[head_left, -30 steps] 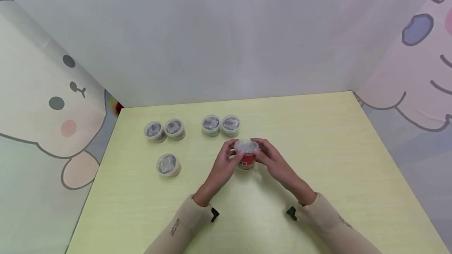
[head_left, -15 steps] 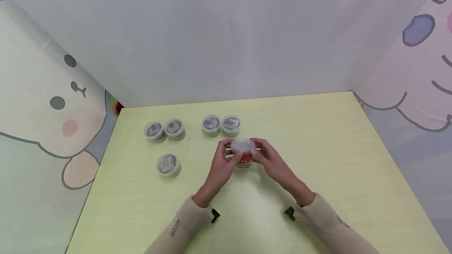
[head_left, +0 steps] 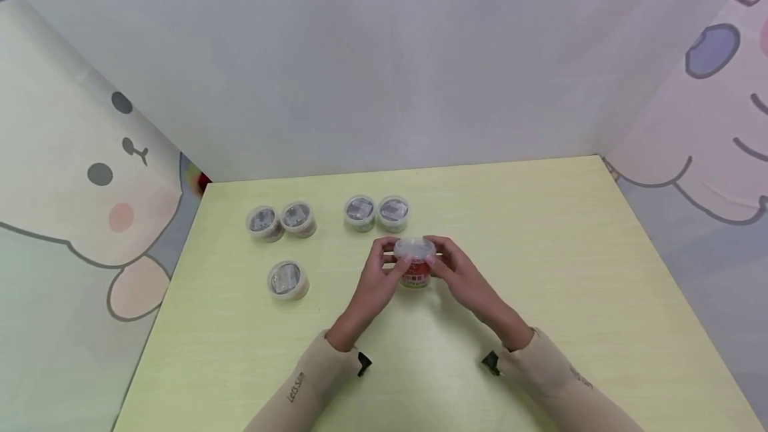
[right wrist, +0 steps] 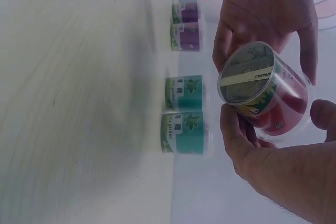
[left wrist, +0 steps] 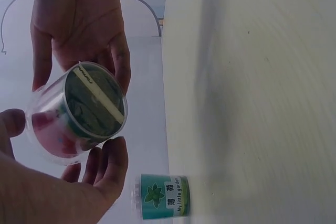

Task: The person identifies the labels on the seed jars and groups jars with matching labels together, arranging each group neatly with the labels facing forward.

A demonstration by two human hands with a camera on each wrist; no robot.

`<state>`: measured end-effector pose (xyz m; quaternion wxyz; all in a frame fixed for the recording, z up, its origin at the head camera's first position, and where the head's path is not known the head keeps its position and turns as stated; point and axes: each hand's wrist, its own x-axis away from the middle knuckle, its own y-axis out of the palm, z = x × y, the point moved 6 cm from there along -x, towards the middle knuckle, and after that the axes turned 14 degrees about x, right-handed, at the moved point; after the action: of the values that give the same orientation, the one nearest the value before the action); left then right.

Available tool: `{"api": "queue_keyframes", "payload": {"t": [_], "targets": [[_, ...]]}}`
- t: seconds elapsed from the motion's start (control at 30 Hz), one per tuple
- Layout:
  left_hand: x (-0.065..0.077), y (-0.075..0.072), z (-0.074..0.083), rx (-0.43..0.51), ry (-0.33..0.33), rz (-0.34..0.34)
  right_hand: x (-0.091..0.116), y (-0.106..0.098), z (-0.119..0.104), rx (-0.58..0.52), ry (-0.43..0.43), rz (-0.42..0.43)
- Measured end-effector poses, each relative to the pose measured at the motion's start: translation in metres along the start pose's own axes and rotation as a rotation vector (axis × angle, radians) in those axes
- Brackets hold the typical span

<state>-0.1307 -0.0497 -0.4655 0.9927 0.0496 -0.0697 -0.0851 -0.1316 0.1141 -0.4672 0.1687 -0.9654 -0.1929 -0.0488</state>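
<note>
A clear-lidded plastic cup (head_left: 415, 276) with a red label is held upright above the table between both hands. My left hand (head_left: 378, 275) grips its left side, thumb on the near face. My right hand (head_left: 467, 280) grips the opposite side, thumb also in front. From below, the left wrist view shows dark contents and a cream strip (left wrist: 100, 93) with dark lettering at the cup's bottom (left wrist: 84, 111). The right wrist view shows the same cup (right wrist: 273, 98) tilted in the picture, fingers curled around it.
Two teal-labelled cups (head_left: 360, 213) (right wrist: 182, 132) stand side by side behind the hands. Two purple-labelled cups (head_left: 298, 219) (right wrist: 186, 36) stand at the back left. Another cup (head_left: 288, 281) stands nearer on the left. The pale yellow table (head_left: 570, 252) meets a white curtain (head_left: 396, 85) at its back edge.
The held cup has shifted slightly left, and its label has turned so that the white lettering sits nearer the middle. Both hands keep hold of it; the other cups stay put.
</note>
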Motion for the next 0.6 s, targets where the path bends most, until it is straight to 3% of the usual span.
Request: {"api": "queue_keyframes", "payload": {"t": [0.33,0.6], "targets": [[0.002,-0.004,0.005,0.029,-0.003,-0.027,-0.001,0.001,-0.002,-0.014,0.017,-0.035],[0.007,-0.018,0.01,0.031,0.009,-0.037,-0.004,0.012,-0.013,-0.03,-0.019,-0.053]]}}
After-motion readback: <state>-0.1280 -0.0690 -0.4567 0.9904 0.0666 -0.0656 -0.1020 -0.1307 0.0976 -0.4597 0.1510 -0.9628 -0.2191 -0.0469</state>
